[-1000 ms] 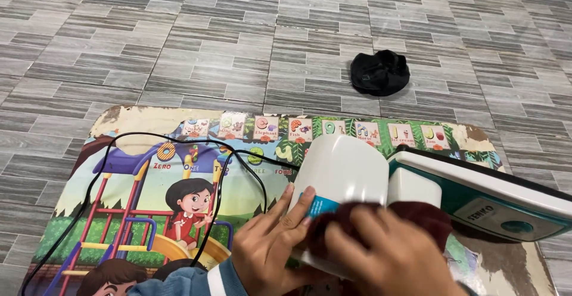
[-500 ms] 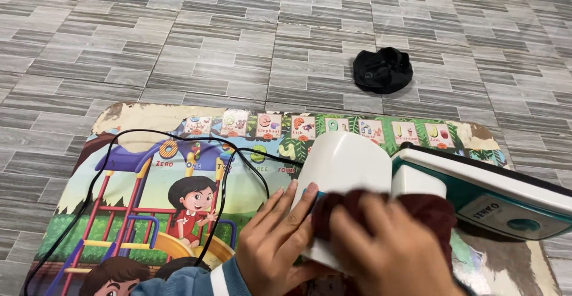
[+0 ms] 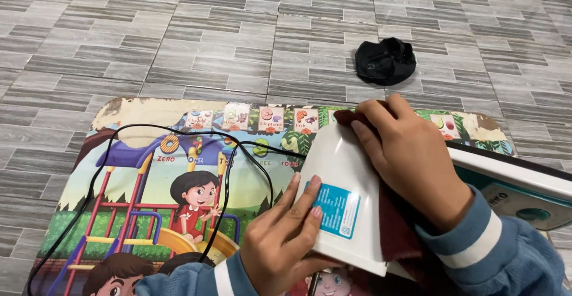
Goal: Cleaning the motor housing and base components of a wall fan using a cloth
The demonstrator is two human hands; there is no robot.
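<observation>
A white and teal electric appliance [image 3: 342, 171] lies on its side on a colourful children's mat [image 3: 149, 177]. My left hand [image 3: 280, 236] grips its white body from the near left, fingers beside a blue label [image 3: 336, 209]. My right hand [image 3: 411, 153] presses a dark red cloth [image 3: 393, 224] against the far upper part of the white body. The appliance's teal and white base [image 3: 518, 183] sticks out to the right, partly hidden behind my right arm.
A black power cord [image 3: 179, 138] loops over the mat's left and middle. A crumpled black cloth [image 3: 385, 61] lies on the grey tiled floor [image 3: 179, 34] beyond the mat. My blue sleeves with white stripes fill the near edge.
My right hand slid the dark red cloth from the near side of the white body up to its far end. The blue label is now uncovered. My left hand kept its hold.
</observation>
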